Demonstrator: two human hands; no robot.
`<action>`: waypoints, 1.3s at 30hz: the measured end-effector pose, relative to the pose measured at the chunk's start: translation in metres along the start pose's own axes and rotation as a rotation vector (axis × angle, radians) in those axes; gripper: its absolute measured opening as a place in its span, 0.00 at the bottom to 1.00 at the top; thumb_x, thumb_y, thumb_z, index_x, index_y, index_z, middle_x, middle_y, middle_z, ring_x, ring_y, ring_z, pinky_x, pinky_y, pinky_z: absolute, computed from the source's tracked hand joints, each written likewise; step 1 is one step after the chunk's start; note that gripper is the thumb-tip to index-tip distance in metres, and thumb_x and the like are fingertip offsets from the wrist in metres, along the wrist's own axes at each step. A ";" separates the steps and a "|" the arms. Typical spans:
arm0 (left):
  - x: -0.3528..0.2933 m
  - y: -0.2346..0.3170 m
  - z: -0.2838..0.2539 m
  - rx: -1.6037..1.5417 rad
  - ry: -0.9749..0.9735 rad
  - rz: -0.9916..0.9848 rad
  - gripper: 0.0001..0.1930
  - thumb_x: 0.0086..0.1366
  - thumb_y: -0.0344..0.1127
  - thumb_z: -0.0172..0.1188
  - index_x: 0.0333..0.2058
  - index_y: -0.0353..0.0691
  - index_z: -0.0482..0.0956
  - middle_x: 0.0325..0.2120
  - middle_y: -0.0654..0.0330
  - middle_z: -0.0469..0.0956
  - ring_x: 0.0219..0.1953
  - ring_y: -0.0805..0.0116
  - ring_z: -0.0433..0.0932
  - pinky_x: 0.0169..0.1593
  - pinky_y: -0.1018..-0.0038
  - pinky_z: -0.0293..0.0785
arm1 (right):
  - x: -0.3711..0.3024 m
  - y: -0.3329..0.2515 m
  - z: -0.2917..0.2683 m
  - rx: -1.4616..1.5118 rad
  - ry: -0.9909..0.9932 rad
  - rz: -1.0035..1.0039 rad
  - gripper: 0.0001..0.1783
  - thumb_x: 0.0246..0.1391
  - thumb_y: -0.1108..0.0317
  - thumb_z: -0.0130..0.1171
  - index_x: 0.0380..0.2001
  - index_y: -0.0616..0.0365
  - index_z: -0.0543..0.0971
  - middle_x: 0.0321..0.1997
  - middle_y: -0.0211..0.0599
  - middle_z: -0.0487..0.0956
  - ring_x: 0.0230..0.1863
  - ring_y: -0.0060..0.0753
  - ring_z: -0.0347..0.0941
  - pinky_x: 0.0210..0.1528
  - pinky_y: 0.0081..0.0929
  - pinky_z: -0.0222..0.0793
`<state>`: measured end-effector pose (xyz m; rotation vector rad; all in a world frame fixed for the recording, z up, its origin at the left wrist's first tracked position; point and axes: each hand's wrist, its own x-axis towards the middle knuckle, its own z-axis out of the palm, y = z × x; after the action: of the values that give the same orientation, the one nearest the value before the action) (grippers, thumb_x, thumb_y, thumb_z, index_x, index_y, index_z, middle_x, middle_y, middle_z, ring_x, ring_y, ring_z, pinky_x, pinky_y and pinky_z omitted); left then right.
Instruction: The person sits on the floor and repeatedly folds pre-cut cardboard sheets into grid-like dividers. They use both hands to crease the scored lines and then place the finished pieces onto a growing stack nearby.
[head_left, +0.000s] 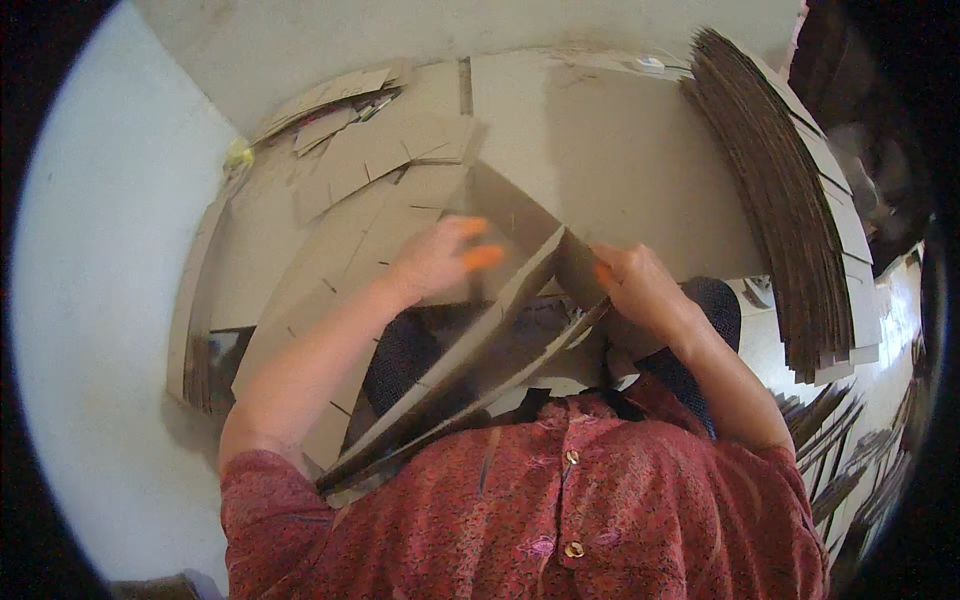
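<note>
My right hand (643,290) grips the edge of a partly folded cardboard sheet (515,210), with fingers closed on it near a corner. From that corner, long cardboard flaps slant down to the left toward my shirt. My left hand (440,260), slightly smeared by motion, is beside the raised panel with its fingers apart. Orange covers show on fingertips of both hands. Beneath my left forearm lie flat cardboard pieces (330,270) with short slits cut in them. Whether my left fingertips touch the raised panel is hard to tell.
Cardboard covers the low work surface (640,170). A tall row of stacked cardboard sheets (780,190) leans at the right, with more pieces (835,440) below it. Loose cardboard pieces (325,100) lie at the far left by the white wall (110,300). A small white box (649,65) sits at the back.
</note>
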<state>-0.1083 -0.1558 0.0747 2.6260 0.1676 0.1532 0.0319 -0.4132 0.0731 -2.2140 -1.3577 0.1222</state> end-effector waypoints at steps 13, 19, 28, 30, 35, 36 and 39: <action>0.006 -0.070 -0.023 -0.019 0.033 -0.392 0.16 0.58 0.32 0.56 0.45 0.32 0.75 0.29 0.53 0.78 0.30 0.64 0.77 0.34 0.65 0.73 | -0.017 -0.007 0.001 0.163 0.181 -0.257 0.25 0.49 0.80 0.51 0.53 0.60 0.71 0.33 0.58 0.77 0.31 0.60 0.74 0.33 0.44 0.70; 0.005 0.009 -0.033 -0.297 -0.122 -0.441 0.13 0.62 0.34 0.56 0.44 0.33 0.76 0.29 0.61 0.77 0.24 0.75 0.72 0.27 0.76 0.71 | -0.014 -0.006 -0.006 0.140 0.157 -0.205 0.27 0.45 0.84 0.50 0.53 0.61 0.72 0.29 0.57 0.75 0.26 0.55 0.72 0.31 0.38 0.68; 0.023 0.004 -0.029 -0.552 -0.043 -0.300 0.16 0.63 0.38 0.57 0.45 0.34 0.76 0.31 0.63 0.78 0.31 0.73 0.73 0.37 0.74 0.73 | -0.003 0.024 -0.023 0.028 0.132 -0.026 0.20 0.51 0.77 0.50 0.49 0.59 0.76 0.32 0.60 0.75 0.34 0.57 0.76 0.34 0.39 0.69; 0.038 -0.021 -0.032 -0.371 -0.021 -0.252 0.19 0.62 0.39 0.59 0.48 0.32 0.74 0.36 0.59 0.78 0.36 0.68 0.75 0.43 0.71 0.73 | 0.006 0.029 -0.038 -0.008 0.191 0.036 0.19 0.52 0.75 0.50 0.48 0.58 0.76 0.32 0.61 0.75 0.34 0.60 0.74 0.34 0.41 0.69; 0.070 -0.131 -0.010 0.314 0.213 -0.397 0.31 0.60 0.42 0.60 0.60 0.37 0.62 0.56 0.48 0.66 0.56 0.54 0.67 0.58 0.63 0.66 | 0.036 0.067 -0.034 -0.096 0.124 0.147 0.18 0.51 0.74 0.49 0.47 0.55 0.77 0.32 0.61 0.75 0.36 0.63 0.73 0.36 0.44 0.69; 0.078 -0.138 -0.011 0.371 0.210 -0.456 0.34 0.59 0.42 0.61 0.61 0.37 0.59 0.59 0.47 0.62 0.60 0.51 0.63 0.60 0.61 0.63 | 0.039 0.077 -0.035 -0.124 0.122 0.171 0.20 0.50 0.75 0.49 0.48 0.52 0.76 0.31 0.60 0.75 0.36 0.62 0.73 0.37 0.47 0.70; 0.090 -0.177 -0.009 0.500 0.248 -0.541 0.36 0.58 0.41 0.61 0.62 0.38 0.57 0.61 0.49 0.58 0.61 0.49 0.60 0.61 0.61 0.62 | 0.057 0.104 -0.032 -0.178 0.162 0.175 0.23 0.49 0.76 0.49 0.49 0.48 0.76 0.30 0.60 0.75 0.36 0.62 0.73 0.37 0.49 0.70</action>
<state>-0.0367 0.0147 0.0028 2.9166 1.1140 0.2745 0.1544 -0.4141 0.0611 -2.4302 -1.1241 -0.1177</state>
